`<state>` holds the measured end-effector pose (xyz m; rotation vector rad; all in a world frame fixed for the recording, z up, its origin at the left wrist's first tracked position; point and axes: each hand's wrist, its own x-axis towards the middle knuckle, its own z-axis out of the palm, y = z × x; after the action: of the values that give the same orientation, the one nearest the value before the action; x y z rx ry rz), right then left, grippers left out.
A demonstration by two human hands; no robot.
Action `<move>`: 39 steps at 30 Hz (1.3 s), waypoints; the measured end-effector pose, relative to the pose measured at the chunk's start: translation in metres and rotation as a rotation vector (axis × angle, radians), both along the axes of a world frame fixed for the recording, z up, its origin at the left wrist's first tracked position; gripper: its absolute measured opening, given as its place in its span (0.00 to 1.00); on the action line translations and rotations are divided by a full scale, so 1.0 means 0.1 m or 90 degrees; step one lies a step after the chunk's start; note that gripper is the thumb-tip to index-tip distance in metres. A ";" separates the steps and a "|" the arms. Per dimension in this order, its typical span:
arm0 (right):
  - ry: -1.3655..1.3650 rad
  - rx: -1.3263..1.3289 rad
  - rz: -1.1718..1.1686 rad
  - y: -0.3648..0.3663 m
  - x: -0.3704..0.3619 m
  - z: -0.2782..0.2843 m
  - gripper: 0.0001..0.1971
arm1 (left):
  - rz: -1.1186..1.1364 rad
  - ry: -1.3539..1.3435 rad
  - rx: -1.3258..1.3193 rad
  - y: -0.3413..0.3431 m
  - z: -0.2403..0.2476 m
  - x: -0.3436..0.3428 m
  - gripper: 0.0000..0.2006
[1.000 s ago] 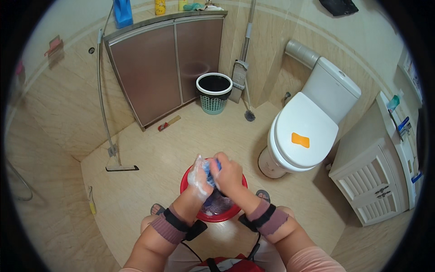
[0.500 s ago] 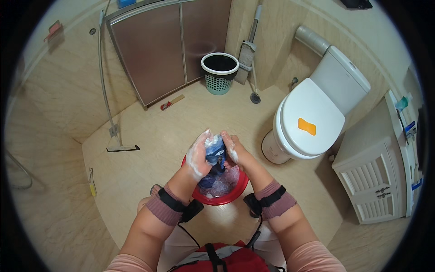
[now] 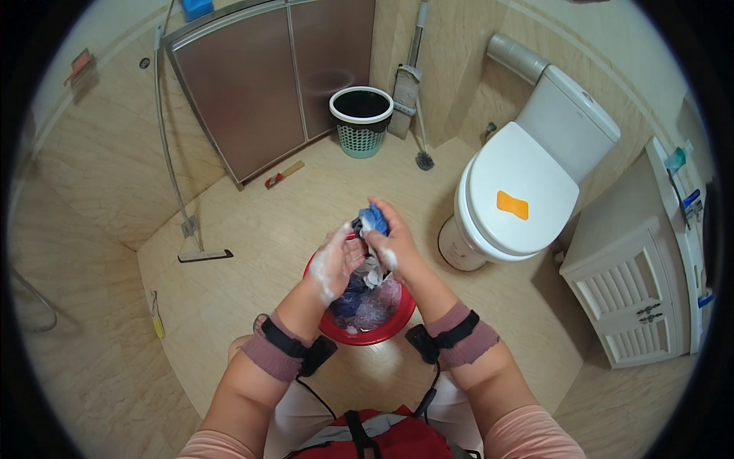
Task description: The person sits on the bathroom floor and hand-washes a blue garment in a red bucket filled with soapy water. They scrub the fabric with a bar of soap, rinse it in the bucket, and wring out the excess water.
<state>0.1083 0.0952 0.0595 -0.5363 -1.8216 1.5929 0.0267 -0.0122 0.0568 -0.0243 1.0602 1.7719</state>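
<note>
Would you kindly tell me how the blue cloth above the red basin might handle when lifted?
The blue cloth is probably floppy, as it bunches against the right hand. It may be slippery, given the white suds on the left hand. It could be heavy if soaked, with wet-looking laundry below.

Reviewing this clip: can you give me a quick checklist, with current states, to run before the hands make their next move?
1. Right hand gripping the blue cloth: ok.
2. Left hand gripping it too: cannot tell; it is close beside the cloth.
3. Red basin below the hands: ok.
4. Hands free of white foam: not ok; both carry some.
5. Toilet lid down: ok; an orange piece lies on it.
</note>
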 end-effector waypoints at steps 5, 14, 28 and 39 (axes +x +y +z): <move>-0.137 0.423 0.024 -0.42 0.19 0.38 0.20 | -0.035 -0.184 0.220 -0.03 0.18 -0.12 0.21; -0.178 0.538 -0.110 -0.42 0.11 0.36 0.10 | -0.043 -0.237 0.328 0.09 -0.53 -0.12 0.15; -0.119 0.458 -0.200 -0.23 0.02 0.26 0.07 | 0.060 -0.139 0.082 0.07 0.29 0.16 0.19; -0.195 0.277 -0.115 -0.11 0.02 0.20 0.10 | 0.153 0.040 0.061 0.05 0.11 0.08 0.16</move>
<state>0.1104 0.0842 0.0800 -0.7427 -2.1954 0.9918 0.0342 -0.0071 0.0675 -0.0380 1.0516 2.0495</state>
